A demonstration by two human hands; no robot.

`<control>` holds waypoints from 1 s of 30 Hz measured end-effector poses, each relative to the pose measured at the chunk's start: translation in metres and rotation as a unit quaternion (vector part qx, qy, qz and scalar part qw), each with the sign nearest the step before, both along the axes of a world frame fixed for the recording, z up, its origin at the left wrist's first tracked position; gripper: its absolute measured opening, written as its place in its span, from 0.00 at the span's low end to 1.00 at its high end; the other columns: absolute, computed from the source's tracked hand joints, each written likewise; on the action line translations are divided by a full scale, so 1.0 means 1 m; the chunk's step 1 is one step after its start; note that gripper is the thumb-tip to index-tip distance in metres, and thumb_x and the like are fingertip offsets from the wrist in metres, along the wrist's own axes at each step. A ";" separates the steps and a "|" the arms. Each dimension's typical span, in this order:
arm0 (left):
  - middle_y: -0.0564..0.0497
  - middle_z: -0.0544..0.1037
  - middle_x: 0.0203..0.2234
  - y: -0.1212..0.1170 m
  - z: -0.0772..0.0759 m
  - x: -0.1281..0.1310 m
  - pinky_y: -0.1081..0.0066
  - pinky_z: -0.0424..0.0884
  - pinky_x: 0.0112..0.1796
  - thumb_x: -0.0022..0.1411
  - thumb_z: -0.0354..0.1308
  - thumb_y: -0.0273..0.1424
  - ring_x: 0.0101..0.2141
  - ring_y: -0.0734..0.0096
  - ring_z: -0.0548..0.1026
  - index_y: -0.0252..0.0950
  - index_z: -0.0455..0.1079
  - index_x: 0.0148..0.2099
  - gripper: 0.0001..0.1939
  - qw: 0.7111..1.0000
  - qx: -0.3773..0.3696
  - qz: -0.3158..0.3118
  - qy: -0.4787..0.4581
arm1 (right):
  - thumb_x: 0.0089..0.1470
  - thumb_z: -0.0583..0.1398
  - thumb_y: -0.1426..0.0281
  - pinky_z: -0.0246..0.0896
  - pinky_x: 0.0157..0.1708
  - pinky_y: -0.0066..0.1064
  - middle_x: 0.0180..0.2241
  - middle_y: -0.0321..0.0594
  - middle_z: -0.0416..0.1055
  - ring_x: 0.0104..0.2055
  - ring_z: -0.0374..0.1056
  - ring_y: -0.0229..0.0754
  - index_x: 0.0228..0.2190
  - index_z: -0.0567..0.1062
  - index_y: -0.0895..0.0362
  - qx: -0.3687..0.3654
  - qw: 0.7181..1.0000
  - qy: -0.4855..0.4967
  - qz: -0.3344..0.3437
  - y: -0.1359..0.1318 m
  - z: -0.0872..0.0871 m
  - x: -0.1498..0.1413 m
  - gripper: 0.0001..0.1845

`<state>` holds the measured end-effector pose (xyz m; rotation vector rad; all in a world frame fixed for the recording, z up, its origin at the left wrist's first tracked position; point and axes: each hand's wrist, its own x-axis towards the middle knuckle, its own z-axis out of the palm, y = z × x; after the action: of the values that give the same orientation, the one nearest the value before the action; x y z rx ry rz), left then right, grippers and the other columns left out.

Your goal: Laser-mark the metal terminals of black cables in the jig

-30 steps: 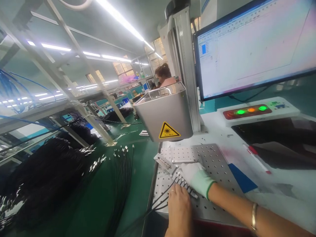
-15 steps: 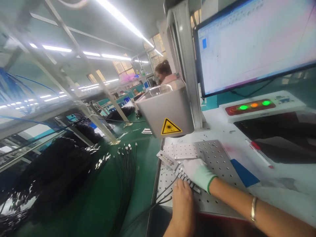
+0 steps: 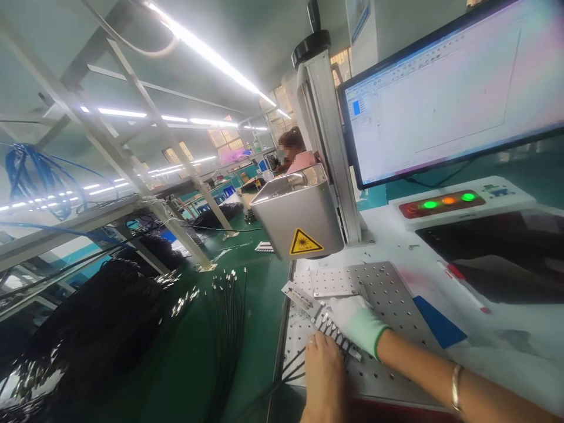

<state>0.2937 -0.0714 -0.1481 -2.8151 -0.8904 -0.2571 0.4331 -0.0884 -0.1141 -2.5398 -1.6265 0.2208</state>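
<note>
A slotted metal fixture (image 3: pixel 304 297) lies slantwise on the perforated metal plate (image 3: pixel 388 288), with a row of silvery cable connectors (image 3: pixel 333 332) in its slots. Black cables (image 3: pixel 294 369) run from it toward the lower left. My bare left hand (image 3: pixel 325 364) is closed over the cables at the fixture's near side, its fingertips by the connectors. On the far side, my right hand (image 3: pixel 359 322), in a white and green glove, presses against the fixture with its fingers together. The right fingertips are partly hidden.
A laser head (image 3: pixel 293 220) with a yellow warning sign hangs above the plate. A monitor (image 3: pixel 453 100), lit button panel (image 3: pixel 440 202) and red-white marker (image 3: pixel 465 288) are to the right. Bundled black cables (image 3: pixel 231 317) lie on the green table. A person (image 3: pixel 297 153) sits behind.
The view has shifted slightly, so the scene sits lower. Both hands stay at the fixture; the left has drawn slightly back, and more of the connector row shows between them.
</note>
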 end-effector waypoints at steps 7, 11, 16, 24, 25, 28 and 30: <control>0.41 0.72 0.35 -0.007 0.010 0.004 0.63 0.65 0.41 0.59 0.44 0.16 0.39 0.59 0.69 0.30 0.70 0.40 0.15 0.994 -0.047 0.018 0.097 | 0.54 0.52 0.74 0.65 0.33 0.38 0.33 0.55 0.75 0.37 0.74 0.52 0.38 0.75 0.64 -0.022 1.000 0.021 0.005 0.000 0.003 0.001 0.14; 0.38 0.72 0.40 -0.016 0.033 0.012 0.62 0.64 0.44 0.60 0.43 0.17 0.42 0.56 0.69 0.28 0.70 0.44 0.16 0.983 -0.101 0.061 0.143 | 0.58 0.48 0.73 0.66 0.36 0.41 0.35 0.55 0.75 0.40 0.73 0.54 0.39 0.75 0.63 -0.021 1.000 0.020 0.002 -0.003 0.005 0.000 0.17; 0.38 0.72 0.44 -0.016 0.042 0.012 0.62 0.64 0.46 0.62 0.40 0.17 0.46 0.56 0.69 0.28 0.70 0.47 0.19 0.979 -0.142 0.071 0.125 | 0.60 0.49 0.70 0.66 0.35 0.41 0.34 0.56 0.76 0.38 0.74 0.54 0.40 0.75 0.64 -0.025 1.000 0.011 -0.001 -0.003 0.009 -0.004 0.18; 0.37 0.70 0.49 -0.003 0.051 0.008 0.59 0.62 0.51 0.63 0.43 0.19 0.52 0.53 0.66 0.29 0.69 0.50 0.18 0.973 -0.159 0.108 0.126 | 0.60 0.49 0.69 0.66 0.35 0.39 0.35 0.55 0.76 0.39 0.74 0.52 0.40 0.75 0.63 -0.017 1.000 0.006 -0.014 0.000 0.009 -0.006 0.17; 0.37 0.70 0.49 -0.003 0.051 0.008 0.59 0.62 0.51 0.63 0.41 0.18 0.53 0.53 0.66 0.28 0.69 0.50 0.19 0.974 -0.159 0.104 0.126 | 0.60 0.49 0.69 0.66 0.35 0.39 0.35 0.55 0.76 0.39 0.74 0.52 0.40 0.75 0.63 -0.017 1.000 0.006 -0.015 0.000 0.008 -0.005 0.18; 0.36 0.71 0.48 0.000 0.039 0.010 0.60 0.63 0.50 0.62 0.40 0.17 0.51 0.53 0.67 0.28 0.70 0.49 0.21 0.978 -0.147 0.081 0.123 | 0.61 0.48 0.68 0.66 0.35 0.39 0.35 0.56 0.76 0.39 0.74 0.52 0.40 0.76 0.63 -0.015 1.000 0.006 -0.013 0.001 0.005 -0.004 0.19; 0.37 0.72 0.46 0.004 0.027 0.010 0.60 0.64 0.49 0.61 0.41 0.16 0.49 0.54 0.68 0.28 0.70 0.48 0.20 0.983 -0.120 0.079 0.117 | 0.61 0.47 0.68 0.66 0.35 0.39 0.34 0.56 0.76 0.38 0.74 0.52 0.40 0.76 0.64 -0.014 1.000 0.005 -0.011 0.001 0.004 -0.003 0.20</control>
<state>0.3035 -0.0673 -0.1216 -2.8820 -1.1471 0.2148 0.4303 -0.0873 -0.1099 -2.5710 -1.6029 0.2556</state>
